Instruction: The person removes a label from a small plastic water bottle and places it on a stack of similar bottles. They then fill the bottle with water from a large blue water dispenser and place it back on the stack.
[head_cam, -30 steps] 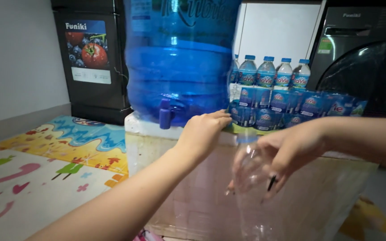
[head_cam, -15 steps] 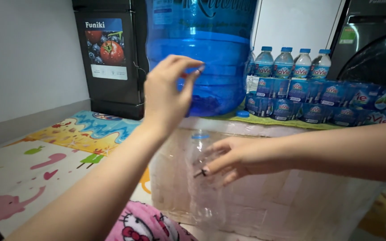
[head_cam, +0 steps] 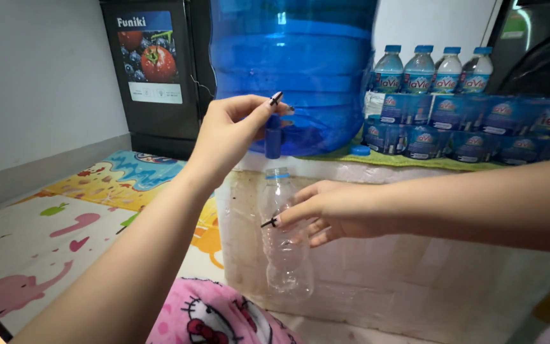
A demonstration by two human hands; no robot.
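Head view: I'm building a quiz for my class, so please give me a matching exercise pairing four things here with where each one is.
Things:
1. left hand
2. right hand
3. clear bottle
4. small water bottles

Places:
A. in rows right of the big blue jug
B. at the blue tap
C. gripping the clear bottle
D. under the tap

Pairs: 1-B, 2-C, 3-D, 4-A
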